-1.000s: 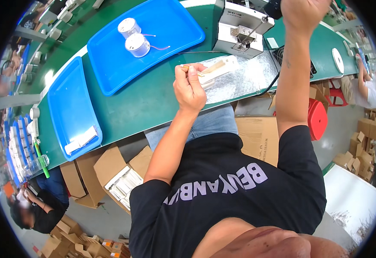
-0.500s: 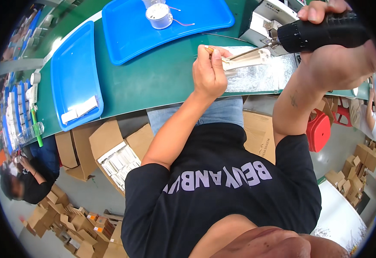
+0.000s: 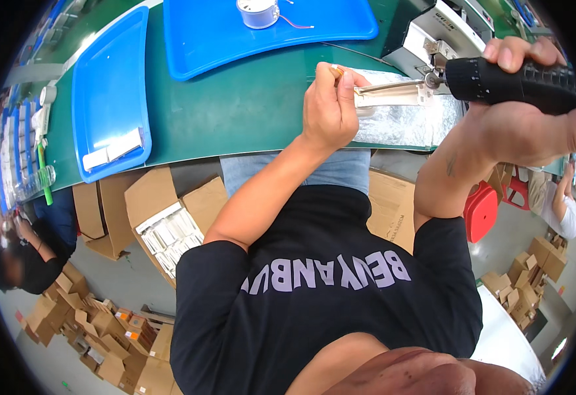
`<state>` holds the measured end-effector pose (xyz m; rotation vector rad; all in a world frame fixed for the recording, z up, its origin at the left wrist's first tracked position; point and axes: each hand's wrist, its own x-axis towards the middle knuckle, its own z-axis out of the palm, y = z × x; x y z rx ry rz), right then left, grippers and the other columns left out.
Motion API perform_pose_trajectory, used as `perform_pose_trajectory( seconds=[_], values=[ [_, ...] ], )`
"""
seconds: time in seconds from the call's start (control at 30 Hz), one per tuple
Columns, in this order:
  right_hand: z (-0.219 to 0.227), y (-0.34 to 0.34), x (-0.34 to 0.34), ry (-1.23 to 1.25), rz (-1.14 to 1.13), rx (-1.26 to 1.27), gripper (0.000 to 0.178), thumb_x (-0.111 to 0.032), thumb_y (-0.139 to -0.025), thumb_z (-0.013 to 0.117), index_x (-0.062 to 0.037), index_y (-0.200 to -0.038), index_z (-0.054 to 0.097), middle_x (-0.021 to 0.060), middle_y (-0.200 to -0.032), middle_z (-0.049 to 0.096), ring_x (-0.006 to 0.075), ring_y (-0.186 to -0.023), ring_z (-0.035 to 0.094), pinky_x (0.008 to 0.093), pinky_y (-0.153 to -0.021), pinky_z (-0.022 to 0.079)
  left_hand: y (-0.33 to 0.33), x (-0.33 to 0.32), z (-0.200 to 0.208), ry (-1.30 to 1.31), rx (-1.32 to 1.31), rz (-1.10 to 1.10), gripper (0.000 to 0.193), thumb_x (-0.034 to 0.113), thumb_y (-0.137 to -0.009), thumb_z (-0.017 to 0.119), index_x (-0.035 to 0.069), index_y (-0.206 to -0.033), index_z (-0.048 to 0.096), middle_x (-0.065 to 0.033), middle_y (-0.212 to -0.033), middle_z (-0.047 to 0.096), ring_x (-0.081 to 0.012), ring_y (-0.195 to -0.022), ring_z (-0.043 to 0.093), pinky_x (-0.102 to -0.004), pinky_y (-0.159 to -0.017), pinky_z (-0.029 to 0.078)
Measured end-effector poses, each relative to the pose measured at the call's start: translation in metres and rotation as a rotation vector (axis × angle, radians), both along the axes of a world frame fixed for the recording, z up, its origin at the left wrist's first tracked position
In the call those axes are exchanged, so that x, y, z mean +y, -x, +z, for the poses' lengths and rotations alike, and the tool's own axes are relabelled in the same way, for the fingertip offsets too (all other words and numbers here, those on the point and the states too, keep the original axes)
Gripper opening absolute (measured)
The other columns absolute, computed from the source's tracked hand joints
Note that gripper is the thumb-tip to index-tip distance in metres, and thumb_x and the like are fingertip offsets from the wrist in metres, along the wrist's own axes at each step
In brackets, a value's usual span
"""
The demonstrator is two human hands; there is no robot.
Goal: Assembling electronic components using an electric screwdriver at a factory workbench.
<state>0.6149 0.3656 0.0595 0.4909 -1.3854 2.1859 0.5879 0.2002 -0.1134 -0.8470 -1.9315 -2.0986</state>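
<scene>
My left hand (image 3: pixel 331 108) is closed over the left end of a long white plastic part (image 3: pixel 400 98), its thumb and fingers pinched together. My right hand (image 3: pixel 525 128) grips a black power screwdriver (image 3: pixel 492 80) from above and below. Its thin metal bit (image 3: pixel 387 86) runs leftward along the part, with the tip close to my left fingers. Whether the tip touches a screw is too small to tell. Under the part lies a sheet of clear bubble wrap (image 3: pixel 403 128) on the green table (image 3: pixel 235 112).
A grey-white box-shaped device (image 3: pixel 426 29) with metal fittings stands behind the screwdriver. A large blue tray (image 3: pixel 209 46) holds a round white motor-like part (image 3: pixel 258 13) with wires. Another blue tray (image 3: pixel 110 79) carries white pieces (image 3: pixel 113 150). Open cartons (image 3: pixel 169 230) and a red stool (image 3: pixel 481 210) flank me.
The view has shifted slightly. Against the table, the screwdriver has come a little nearer my body, and its bit lies more level along the white part. Both hands keep their hold.
</scene>
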Motion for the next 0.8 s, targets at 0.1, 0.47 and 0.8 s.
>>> perform_pose_trajectory(
  seconds=[0.1,0.47,0.8],
  values=[
    [0.001,0.002,-0.002,0.009,0.023,0.005,0.059,-0.051,-0.09,0.055,0.0021,-0.115,0.051,0.0151,-0.097,0.055,0.022,-0.069,0.055,0.0341,-0.065,0.046,0.002,0.001,-0.002,-0.024,0.028,-0.007,0.017,0.013,-0.105,0.04,0.0,-0.094,0.042,-0.0119,-0.082,0.07,-0.0166,-0.057,0.057,-0.0284,-0.054,0.045],
    [0.016,0.001,-0.019,-0.023,-0.046,0.106,0.058,-0.048,-0.088,0.057,0.0034,-0.115,0.051,0.0167,-0.098,0.057,0.0236,-0.07,0.057,0.0347,-0.065,0.048,0.001,0.002,0.002,0.02,0.023,0.027,0.013,0.011,-0.104,0.042,0.001,-0.096,0.043,-0.0127,-0.081,0.069,-0.0191,-0.062,0.061,-0.032,-0.058,0.048],
    [0.037,-0.023,0.041,-0.581,-1.161,0.153,0.044,-0.033,-0.093,0.051,0.0089,-0.109,0.051,0.0312,-0.095,0.063,0.0367,-0.076,0.066,0.0561,-0.07,0.058,0.001,0.002,0.001,-0.01,-0.07,-0.073,0.017,0.013,-0.103,0.045,0.001,-0.092,0.048,-0.0129,-0.086,0.071,-0.0189,-0.066,0.064,-0.0307,-0.061,0.049]
  ],
)
